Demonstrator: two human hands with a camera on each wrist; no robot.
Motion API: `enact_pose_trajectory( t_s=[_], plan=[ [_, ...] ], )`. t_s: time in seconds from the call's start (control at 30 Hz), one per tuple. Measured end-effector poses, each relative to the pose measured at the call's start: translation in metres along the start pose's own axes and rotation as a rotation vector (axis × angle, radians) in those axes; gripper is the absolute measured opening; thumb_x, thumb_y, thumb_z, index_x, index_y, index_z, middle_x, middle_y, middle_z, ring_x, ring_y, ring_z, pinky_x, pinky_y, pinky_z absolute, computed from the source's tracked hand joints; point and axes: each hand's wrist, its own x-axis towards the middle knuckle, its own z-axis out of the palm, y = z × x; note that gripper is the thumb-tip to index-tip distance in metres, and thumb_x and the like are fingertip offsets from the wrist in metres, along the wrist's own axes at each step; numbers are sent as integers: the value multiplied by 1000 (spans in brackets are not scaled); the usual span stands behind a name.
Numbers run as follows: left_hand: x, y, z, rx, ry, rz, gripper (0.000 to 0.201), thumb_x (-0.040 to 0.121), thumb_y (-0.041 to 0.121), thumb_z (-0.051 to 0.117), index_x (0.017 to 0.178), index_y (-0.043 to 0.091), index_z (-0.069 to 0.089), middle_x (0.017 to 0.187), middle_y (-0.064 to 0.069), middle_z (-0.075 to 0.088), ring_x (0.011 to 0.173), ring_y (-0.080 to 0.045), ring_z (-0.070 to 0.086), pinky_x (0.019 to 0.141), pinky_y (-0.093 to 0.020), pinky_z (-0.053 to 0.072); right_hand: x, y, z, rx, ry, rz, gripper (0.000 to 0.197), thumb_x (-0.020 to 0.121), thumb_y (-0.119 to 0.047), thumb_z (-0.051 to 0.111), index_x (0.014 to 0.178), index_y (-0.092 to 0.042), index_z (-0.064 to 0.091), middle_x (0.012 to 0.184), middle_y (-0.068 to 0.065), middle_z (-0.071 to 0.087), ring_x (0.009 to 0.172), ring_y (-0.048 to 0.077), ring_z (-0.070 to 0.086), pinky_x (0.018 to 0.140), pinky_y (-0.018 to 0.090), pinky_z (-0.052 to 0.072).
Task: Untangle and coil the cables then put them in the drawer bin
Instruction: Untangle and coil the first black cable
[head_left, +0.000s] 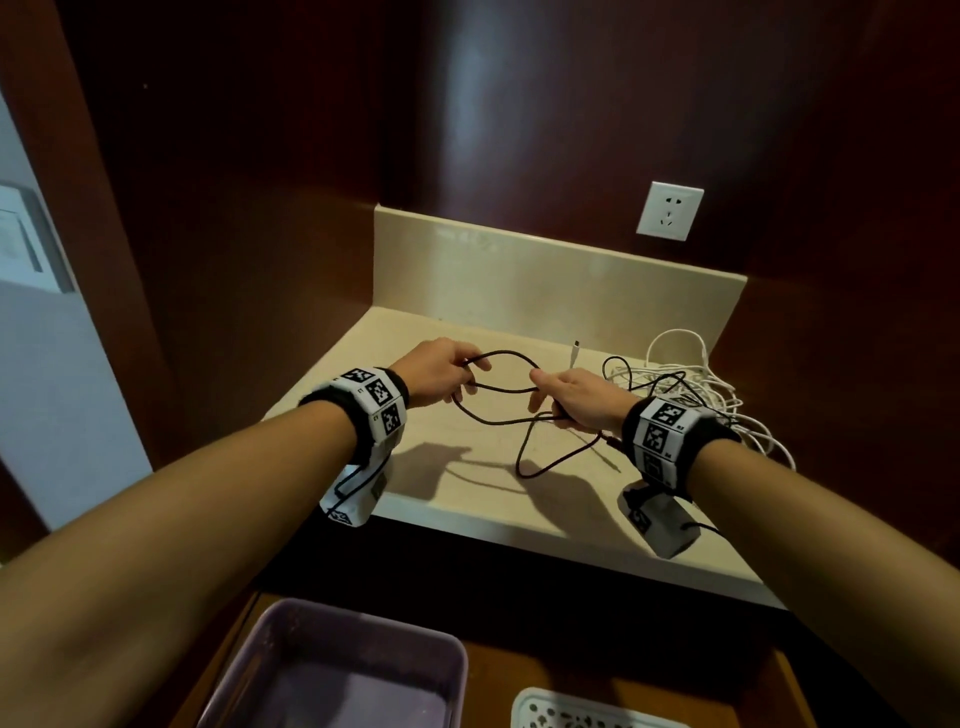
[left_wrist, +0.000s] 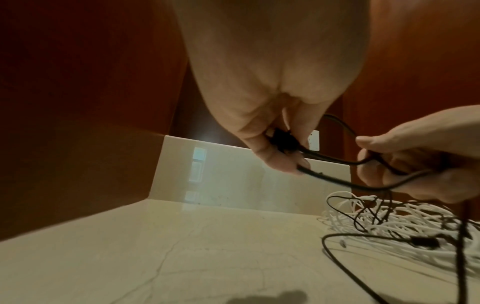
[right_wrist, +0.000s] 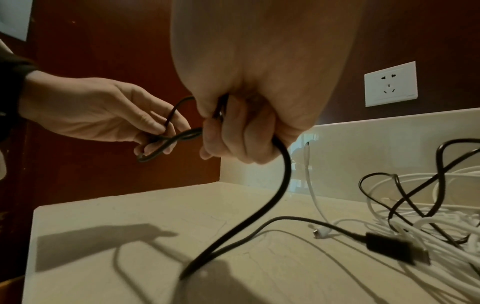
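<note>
Both hands up over the beige counter (head_left: 415, 467), mid-frame in head view. Left hand (head_left: 436, 371) has fingers curled round loops of the black cable (head_left: 498, 387); left wrist view shows its fingers (left_wrist: 267, 156) pinching a black plug end as well. Right hand (head_left: 576, 397) is fisted round the same black cable, thumb and fingers closed on several strands; right wrist view confirms the closed grip, cable running out below the fist. Short loops span between the two hands, held above the counter. The rest of the black cable drops from the right hand to the counter lower centre, loops, and ends in a black USB plug (right_wrist: 397, 248) lying at lower right of the right wrist view.

Tangled pile of white cables (head_left: 696, 384) lies on the counter at right of frame, just behind the right wrist, a thin black lead mixed in. One white connector end (head_left: 575, 353) sticks up just beyond the right hand.

Purple bin (head_left: 332, 670) at bottom centre-left of head view, below the counter edge. White perforated basket (head_left: 571, 709) at bottom edge right of it, partly cut off. White wall socket (head_left: 670, 210) upper right on the dark red wall.
</note>
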Motion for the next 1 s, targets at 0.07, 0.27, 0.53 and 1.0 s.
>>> enact_pose_trajectory(
  t_s=[0.07,0.27,0.53,1.0],
  plan=[
    [-1,4,4,76,-17,-4,35,96,4,40,127,13,54,102,-13,67,81,-21,58,77,-31,49,4,-1,-1,29,12,-35,48,103,-45,33,96,-15,69,61,1,44,38,3,42,40,13,31],
    [-5,5,9,309,-114,14,115,71,59,75,153,28,-1,149,-11,38,126,-28,49,106,-43,40,12,0,0,173,24,21,51,102,-47,38,88,-10,70,57,4,41,43,14,28,40,22,22],
    [6,9,22,647,27,90,112,72,43,81,152,19,6,151,-9,32,131,-29,42,104,-44,38,12,-4,3,204,-76,44,49,102,-45,40,81,-10,67,50,3,40,37,11,25,39,18,20],
    [15,-5,17,487,-53,-1,28,91,45,61,84,21,74,70,7,59,68,-14,52,55,-27,32,7,2,-5,-132,-107,-92,52,97,-58,37,81,-14,60,55,-2,48,43,11,38,52,24,34]
  ],
)
